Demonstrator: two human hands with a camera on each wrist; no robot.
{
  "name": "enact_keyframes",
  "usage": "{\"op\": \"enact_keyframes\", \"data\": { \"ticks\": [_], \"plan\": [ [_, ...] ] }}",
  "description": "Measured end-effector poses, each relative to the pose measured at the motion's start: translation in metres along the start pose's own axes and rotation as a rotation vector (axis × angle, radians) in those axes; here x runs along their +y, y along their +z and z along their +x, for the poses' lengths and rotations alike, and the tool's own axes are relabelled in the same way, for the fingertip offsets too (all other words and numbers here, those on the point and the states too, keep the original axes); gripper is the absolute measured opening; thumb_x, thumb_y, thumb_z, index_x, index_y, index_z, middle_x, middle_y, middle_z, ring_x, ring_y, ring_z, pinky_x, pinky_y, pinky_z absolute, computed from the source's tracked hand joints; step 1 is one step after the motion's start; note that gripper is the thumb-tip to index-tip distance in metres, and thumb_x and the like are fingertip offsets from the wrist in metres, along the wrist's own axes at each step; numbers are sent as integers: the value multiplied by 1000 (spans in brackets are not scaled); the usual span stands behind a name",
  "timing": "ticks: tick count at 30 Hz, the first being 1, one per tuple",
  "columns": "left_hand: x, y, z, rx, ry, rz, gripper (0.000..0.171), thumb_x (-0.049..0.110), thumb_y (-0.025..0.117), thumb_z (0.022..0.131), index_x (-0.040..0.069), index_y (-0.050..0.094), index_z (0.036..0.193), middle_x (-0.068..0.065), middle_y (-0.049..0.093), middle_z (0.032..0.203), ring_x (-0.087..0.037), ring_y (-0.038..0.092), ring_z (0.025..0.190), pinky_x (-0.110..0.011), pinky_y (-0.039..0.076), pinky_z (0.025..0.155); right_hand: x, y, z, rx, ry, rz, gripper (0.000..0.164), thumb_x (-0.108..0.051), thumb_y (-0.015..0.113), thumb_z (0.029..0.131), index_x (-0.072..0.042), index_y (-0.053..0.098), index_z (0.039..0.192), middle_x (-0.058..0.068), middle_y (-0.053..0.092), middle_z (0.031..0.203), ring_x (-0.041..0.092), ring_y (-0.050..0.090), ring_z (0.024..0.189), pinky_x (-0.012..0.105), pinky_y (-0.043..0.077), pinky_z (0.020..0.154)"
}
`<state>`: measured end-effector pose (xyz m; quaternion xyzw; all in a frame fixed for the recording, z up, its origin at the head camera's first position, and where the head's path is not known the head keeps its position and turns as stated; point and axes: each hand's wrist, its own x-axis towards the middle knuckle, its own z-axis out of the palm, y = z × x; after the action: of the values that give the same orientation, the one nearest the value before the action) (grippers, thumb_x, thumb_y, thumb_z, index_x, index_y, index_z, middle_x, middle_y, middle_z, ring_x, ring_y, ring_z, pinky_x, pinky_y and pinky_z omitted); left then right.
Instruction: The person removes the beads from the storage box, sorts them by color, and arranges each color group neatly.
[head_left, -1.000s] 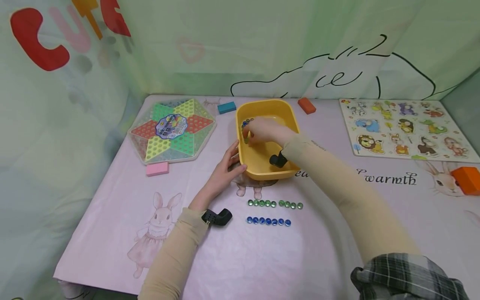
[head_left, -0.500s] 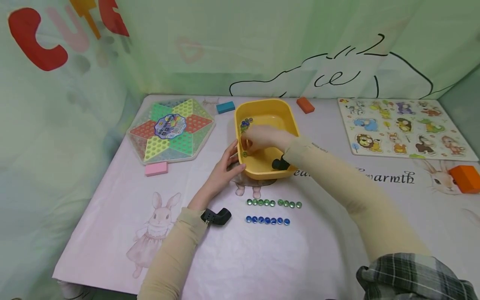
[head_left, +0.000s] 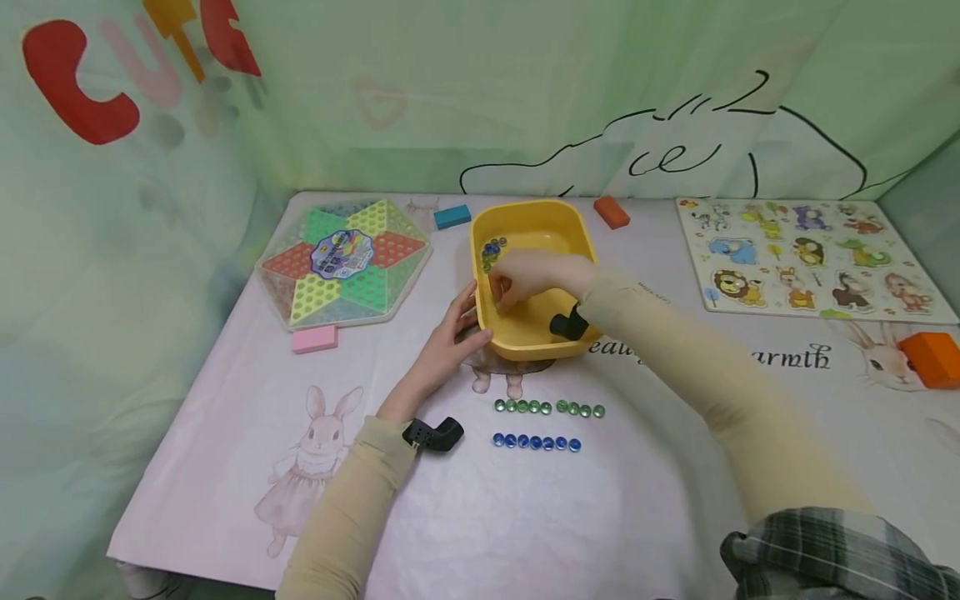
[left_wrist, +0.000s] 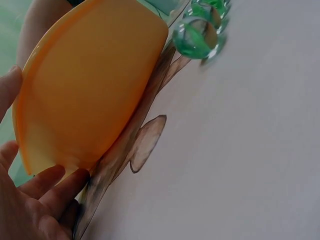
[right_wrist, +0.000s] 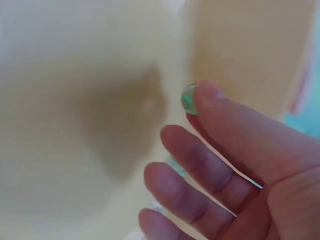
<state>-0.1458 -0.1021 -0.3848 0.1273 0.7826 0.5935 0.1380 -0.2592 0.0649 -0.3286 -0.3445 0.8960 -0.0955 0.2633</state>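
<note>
A yellow plastic basin (head_left: 536,348) stands on the table, with several blue, green and yellowish marbles (head_left: 492,248) along its left inner side. Spread against the basin's left wall and near corner is my left hand (head_left: 444,346), its thumb at the corner and its fingers along the outside. My right hand (head_left: 532,275) reaches inside the basin. Between its thumb and index finger it pinches a green marble (right_wrist: 188,99), clearest in the right wrist view; the other fingers are loosely bent. In front of the basin lie a row of green marbles (head_left: 534,407) and a row of blue marbles (head_left: 536,442).
A star-patterned Chinese checkers board (head_left: 367,287) lies at the left, a pink block (head_left: 314,339) by its near edge. Blue (head_left: 452,217) and red-orange (head_left: 612,212) blocks flank the basin. An animal puzzle board (head_left: 810,258) and an orange block (head_left: 932,359) are at the right.
My right hand has moved toward the near side within the basin, uncovering marbles behind it, and now pinches a green marble. The left hand stays against the basin; the marble rows are unchanged.
</note>
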Motion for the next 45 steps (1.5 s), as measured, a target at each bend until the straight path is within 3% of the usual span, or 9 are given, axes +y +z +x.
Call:
{"op": "enact_keyframes", "data": {
  "ticks": [5,13,17,22,25,31,35,45],
  "plan": [
    [-1,0,1,-6,23,1,72,22,53,94,21,8,150,-13,21,152,-29,34,134,-44,27,110,1,-10,-19,46,-48,-34,11,-20,68,84,-11,63,87,2,59,82,18,50,79,28,42,72],
    [0,0,0,-8,24,-6,71,22,52,95,20,7,150,-13,21,152,-29,33,134,-43,27,110,0,-10,-60,102,-75,-39,11,-21,68,84,-14,64,90,-1,61,79,16,51,76,29,44,71],
    [-8,0,3,-3,25,-16,72,21,53,94,22,8,150,-12,21,153,-29,33,134,-43,27,110,1,-3,-78,143,-53,-14,12,-23,68,84,-16,64,92,-3,61,79,15,51,74,27,44,69],
    [-28,2,12,14,16,-28,72,28,56,93,35,10,148,-4,23,152,-24,34,134,-41,28,110,1,9,-103,194,-23,45,11,-23,68,84,-18,65,93,-4,59,78,14,51,73,28,44,67],
    [-32,3,14,29,16,-25,71,30,56,92,40,12,146,-1,26,151,-21,36,133,-40,29,109,2,18,-118,229,-40,59,10,-21,68,84,-17,66,93,-5,58,76,13,51,72,27,44,65],
    [-33,4,14,47,34,-22,70,29,56,92,41,13,146,-2,27,150,-21,37,132,-41,30,109,8,41,-142,284,-94,92,9,-18,70,82,-18,66,90,-9,57,73,9,49,68,23,44,60],
    [-34,4,14,47,40,-21,70,30,56,92,40,12,146,-2,27,150,-21,37,132,-41,30,109,16,57,-154,257,-105,126,8,-18,70,82,-20,66,88,-12,55,72,6,48,67,20,43,59],
    [-33,4,14,41,42,-25,71,27,56,92,37,12,147,-3,27,150,-21,38,132,-41,30,109,44,88,-168,79,-32,270,7,-20,70,81,-19,63,82,-11,53,70,5,47,65,20,41,59]
  ]
}}
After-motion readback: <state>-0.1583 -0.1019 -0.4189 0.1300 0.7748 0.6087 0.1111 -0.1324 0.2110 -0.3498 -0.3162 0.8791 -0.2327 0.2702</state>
